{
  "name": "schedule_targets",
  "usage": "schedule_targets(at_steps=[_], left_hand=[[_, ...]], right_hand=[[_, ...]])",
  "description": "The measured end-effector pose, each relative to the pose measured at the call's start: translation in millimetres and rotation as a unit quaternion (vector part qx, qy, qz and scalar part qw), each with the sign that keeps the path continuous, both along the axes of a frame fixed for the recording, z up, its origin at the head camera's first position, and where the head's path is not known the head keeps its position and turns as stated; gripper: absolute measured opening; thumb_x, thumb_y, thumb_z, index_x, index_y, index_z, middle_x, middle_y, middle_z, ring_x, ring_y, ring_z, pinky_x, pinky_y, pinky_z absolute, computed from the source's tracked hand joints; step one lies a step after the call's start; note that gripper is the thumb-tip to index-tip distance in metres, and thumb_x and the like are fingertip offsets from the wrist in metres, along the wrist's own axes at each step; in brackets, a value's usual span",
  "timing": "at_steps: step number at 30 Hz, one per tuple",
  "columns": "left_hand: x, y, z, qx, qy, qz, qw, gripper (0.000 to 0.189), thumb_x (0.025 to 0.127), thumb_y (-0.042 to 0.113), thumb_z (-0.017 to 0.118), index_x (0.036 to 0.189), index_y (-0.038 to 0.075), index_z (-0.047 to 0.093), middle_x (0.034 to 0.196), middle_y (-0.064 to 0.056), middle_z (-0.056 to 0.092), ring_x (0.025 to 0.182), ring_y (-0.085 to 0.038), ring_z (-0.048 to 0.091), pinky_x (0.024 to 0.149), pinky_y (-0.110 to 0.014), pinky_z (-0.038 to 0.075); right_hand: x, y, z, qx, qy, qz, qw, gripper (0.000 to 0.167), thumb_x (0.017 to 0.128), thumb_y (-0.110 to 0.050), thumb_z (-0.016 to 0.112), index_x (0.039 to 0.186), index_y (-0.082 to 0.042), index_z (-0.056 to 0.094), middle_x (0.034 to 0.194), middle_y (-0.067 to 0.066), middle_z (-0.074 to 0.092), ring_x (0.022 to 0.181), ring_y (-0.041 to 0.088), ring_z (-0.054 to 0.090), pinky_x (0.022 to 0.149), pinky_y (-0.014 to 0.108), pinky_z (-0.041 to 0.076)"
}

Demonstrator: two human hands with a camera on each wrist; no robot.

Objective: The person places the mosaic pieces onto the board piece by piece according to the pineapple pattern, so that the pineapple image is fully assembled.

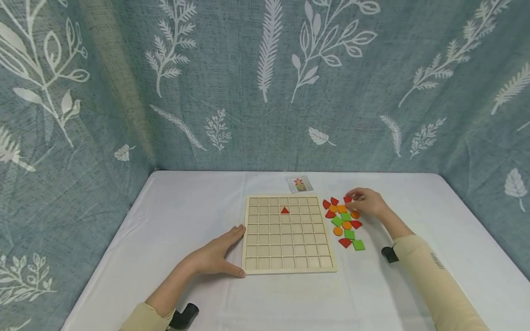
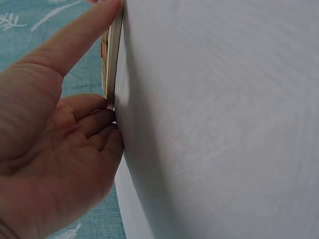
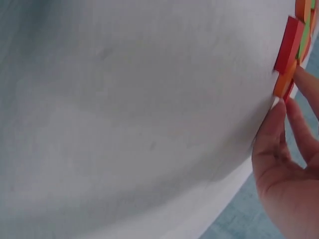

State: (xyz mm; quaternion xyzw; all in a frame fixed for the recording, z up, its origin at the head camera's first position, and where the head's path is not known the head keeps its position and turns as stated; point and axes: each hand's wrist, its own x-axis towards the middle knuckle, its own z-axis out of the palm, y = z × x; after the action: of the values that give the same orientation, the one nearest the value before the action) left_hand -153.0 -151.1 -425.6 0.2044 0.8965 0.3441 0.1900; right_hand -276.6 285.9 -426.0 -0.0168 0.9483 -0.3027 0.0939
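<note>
A pale wooden grid board [image 1: 266,250] lies flat on the table, with one red triangle [image 1: 285,210] in a cell of its upper part. My left hand [image 1: 216,255] rests at the board's left edge, thumb and fingers spread and touching the frame. In the left wrist view, the left hand [image 2: 65,134] meets the board's edge [image 2: 117,55]. Right of the board, my right hand [image 1: 367,202] pinches a red piece [image 1: 347,199] at the far end of a loose group of pieces. Fingers partly cover that piece, so its exact shape is unclear.
The loose group holds red sector pieces [image 1: 345,242], orange round pieces [image 1: 337,231] and green square pieces [image 1: 359,245], several touching or overlapping. Behind the board lies a small card [image 1: 299,184] with a coloured figure on a grid. A patterned curtain [image 1: 248,128] rises behind the white table [image 1: 190,197].
</note>
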Motion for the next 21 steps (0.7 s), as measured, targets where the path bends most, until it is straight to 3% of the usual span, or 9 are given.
schedule_targets(at_steps=[12, 17, 21], left_hand=[[0.5, 0.8, -0.4, 0.000, -0.001, 0.000, 1.0000, 0.113, 0.069, 0.038, 0.087, 0.153, -0.002, 0.022, 0.159, -0.020, 0.018, 0.146, -0.039, 0.013, 0.116, -0.055, 0.014], [-0.6, 1.4, -2.9, 0.002, -0.005, 0.001, 1.0000, 0.113, 0.068, 0.038, 0.087, 0.153, -0.001, 0.023, 0.159, -0.020, 0.018, 0.146, -0.038, 0.013, 0.116, -0.055, 0.014], [-1.7, 0.7, -4.2, -0.003, -0.005, 0.004, 1.0000, 0.114, 0.067, 0.039, 0.088, 0.154, 0.001, 0.023, 0.159, -0.018, 0.018, 0.147, -0.037, 0.013, 0.116, -0.054, 0.015]], right_hand=[[2.2, -8, -0.1, 0.004, 0.039, -0.015, 0.9991, 0.029, 0.090, -0.023, 0.070, 0.108, 0.000, 0.066, 0.108, 0.019, 0.061, 0.087, 0.028, 0.056, 0.067, 0.033, 0.048], [5.6, -12, 1.4, -0.004, 0.055, -0.027, 0.9981, 0.034, 0.089, -0.027, 0.072, 0.109, 0.000, 0.066, 0.108, 0.019, 0.061, 0.092, 0.031, 0.060, 0.066, 0.032, 0.051], [9.7, -30, 5.4, -0.052, 0.060, -0.027, 0.9965, 0.038, 0.088, -0.031, 0.074, 0.111, -0.002, 0.066, 0.113, 0.018, 0.062, 0.097, 0.031, 0.062, 0.064, 0.030, 0.054]])
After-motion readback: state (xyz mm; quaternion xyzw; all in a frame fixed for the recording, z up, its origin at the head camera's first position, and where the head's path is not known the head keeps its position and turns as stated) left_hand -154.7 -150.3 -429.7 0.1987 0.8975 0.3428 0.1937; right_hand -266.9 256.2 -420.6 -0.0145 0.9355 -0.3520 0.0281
